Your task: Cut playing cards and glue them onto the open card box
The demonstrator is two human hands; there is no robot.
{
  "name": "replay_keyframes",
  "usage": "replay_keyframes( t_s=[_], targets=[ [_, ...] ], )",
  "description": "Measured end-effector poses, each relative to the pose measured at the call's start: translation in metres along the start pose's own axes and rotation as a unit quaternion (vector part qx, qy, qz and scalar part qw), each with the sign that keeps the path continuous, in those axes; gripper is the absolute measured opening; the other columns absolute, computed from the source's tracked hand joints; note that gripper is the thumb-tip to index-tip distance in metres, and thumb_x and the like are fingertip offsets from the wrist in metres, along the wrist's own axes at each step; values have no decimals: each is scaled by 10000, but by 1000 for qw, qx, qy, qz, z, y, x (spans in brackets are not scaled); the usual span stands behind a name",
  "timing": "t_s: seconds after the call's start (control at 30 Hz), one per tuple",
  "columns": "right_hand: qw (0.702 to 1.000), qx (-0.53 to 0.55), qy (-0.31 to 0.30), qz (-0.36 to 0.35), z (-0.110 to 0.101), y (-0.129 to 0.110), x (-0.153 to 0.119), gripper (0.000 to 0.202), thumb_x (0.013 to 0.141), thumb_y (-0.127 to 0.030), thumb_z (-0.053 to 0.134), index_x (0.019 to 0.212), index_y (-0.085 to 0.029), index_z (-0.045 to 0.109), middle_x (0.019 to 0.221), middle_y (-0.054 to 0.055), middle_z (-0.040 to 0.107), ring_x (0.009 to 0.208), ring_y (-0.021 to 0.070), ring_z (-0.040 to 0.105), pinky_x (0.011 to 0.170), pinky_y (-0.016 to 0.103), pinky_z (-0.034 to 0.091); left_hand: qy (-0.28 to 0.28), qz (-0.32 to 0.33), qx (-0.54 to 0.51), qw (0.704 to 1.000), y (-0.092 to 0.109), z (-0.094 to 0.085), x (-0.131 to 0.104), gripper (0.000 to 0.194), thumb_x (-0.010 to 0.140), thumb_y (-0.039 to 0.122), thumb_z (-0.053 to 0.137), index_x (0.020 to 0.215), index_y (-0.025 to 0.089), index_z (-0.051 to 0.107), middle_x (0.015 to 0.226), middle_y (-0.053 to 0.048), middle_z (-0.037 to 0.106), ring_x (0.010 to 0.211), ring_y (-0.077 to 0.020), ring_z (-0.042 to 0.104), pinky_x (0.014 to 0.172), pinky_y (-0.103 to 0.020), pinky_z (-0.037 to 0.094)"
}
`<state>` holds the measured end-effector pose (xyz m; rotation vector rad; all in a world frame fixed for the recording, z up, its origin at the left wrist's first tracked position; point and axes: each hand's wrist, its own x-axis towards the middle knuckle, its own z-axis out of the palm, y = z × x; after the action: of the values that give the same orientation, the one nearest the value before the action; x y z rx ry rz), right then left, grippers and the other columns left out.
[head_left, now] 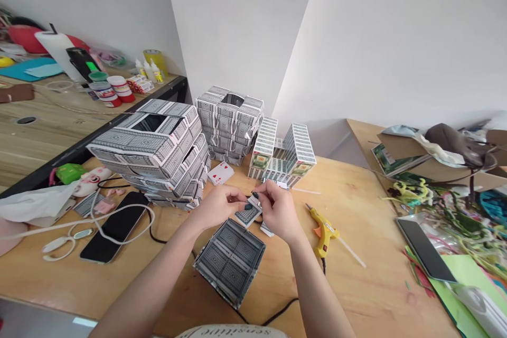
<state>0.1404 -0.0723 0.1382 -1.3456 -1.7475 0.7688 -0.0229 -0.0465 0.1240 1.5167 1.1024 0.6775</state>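
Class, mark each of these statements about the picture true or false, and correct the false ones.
1. The yellow plastic glue gun lies on the table to the right of the right hand. True.
2. The white playing card with red hearts lies face down. False: it lies face up.
3. The square, grey-patterned card box is nearer the person's body than both hands. True.
4. The right hand grips the glue gun. False: it pinches a small grey-and-white card piece.
5. A thin white cable crosses the flat black phone at left. True.
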Motion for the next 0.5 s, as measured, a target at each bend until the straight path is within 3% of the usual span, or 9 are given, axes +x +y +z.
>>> replay_keyframes(
  t_s=[0.27,0.5],
  targets=[
    [999,41,-5,-10,-6,3,0,118,754,-147,412,735,-196,519,660,-2,557,608,124,498,559,222,376,-28,38,6,999,10,8,0,163,694,266,580,586,145,562,551,25,502,539,-99,446,514,-213,346],
    [1000,17,-8,-18,-9,-3,-9,141,759,-142,408,735,-201,534,652,-1,564,593,123,496,543,218,359,42,65,73,994,14,17,-9,170,681,211,573,547,149,489,561,31,474,578,-105,441,542,-213,334]
  ],
)
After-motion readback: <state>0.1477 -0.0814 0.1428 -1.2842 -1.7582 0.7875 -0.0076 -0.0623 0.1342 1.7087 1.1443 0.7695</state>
